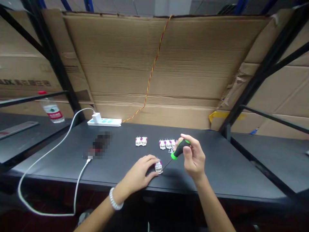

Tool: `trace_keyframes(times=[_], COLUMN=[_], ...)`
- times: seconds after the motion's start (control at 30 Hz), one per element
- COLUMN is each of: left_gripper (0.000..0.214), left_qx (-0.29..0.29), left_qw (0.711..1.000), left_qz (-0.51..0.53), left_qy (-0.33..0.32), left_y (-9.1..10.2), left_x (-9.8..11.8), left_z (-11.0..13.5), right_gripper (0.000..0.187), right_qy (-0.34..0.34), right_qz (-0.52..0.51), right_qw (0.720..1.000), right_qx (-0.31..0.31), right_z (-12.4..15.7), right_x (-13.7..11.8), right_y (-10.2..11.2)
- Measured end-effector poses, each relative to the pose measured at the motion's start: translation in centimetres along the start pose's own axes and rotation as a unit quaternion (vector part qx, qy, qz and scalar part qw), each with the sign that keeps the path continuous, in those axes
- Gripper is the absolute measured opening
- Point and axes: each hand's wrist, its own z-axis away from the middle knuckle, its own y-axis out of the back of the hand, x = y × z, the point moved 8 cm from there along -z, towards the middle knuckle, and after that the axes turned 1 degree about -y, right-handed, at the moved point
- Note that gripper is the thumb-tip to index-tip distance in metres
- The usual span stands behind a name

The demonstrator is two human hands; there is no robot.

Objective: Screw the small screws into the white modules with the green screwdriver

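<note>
My left hand (pixel 140 174) rests on the dark table (pixel 229 170) and pinches a small white and pink terminal block (pixel 158 166) between thumb and fingers. My right hand (pixel 193 156) is closed round a screwdriver with a black and green handle (pixel 180 149); its thin shaft slants down to the left, tip at the block. Behind the hands lie more of the same blocks: a pair (pixel 141 141) at the centre and a row of three (pixel 167 143) beside the screwdriver handle.
A white power strip (pixel 104 121) with a plugged charger sits at the back left; its white cable (pixel 48 154) loops off the front edge to a blurred device (pixel 98 146). A water bottle (pixel 51 109) stands far left. Cardboard lines the back, with a red-yellow wire (pixel 152 71) hanging.
</note>
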Motion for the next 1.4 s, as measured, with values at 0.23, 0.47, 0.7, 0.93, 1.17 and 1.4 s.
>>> trace_keyframes(times=[0.23,0.47,0.7,0.93,1.17,1.4], left_gripper=[0.035,0.035,0.035,0.037,0.037,0.036], left_qx=[0.0,-0.005,-0.006,-0.007,-0.003,-0.002], left_qw=[1.0,1.0,1.0,1.0,1.0,1.0], left_qz=[0.002,0.007,0.005,0.002,0.0,0.003], left_qy=[-0.005,0.001,0.003,0.002,0.001,-0.005], left_y=[-0.2,-0.1,-0.1,-0.2,-0.1,-0.3], left_x=[-0.1,0.1,0.1,0.0,0.0,-0.2], left_z=[0.1,-0.1,-0.1,0.0,0.0,0.0], right_gripper=[0.032,0.032,0.032,0.032,0.033,0.042], right_qy=[0.003,0.009,0.007,0.015,0.029,0.13], right_qz=[0.016,-0.005,0.001,0.018,0.071,0.135], right_qw=[1.0,1.0,1.0,1.0,0.997,0.981], right_qx=[0.002,-0.001,-0.004,0.0,0.011,-0.045], right_z=[0.1,-0.1,0.0,0.0,0.0,-0.6], right_x=[0.0,-0.4,-0.2,-0.2,0.1,-3.3], right_y=[0.1,-0.1,0.0,0.1,0.6,-0.4])
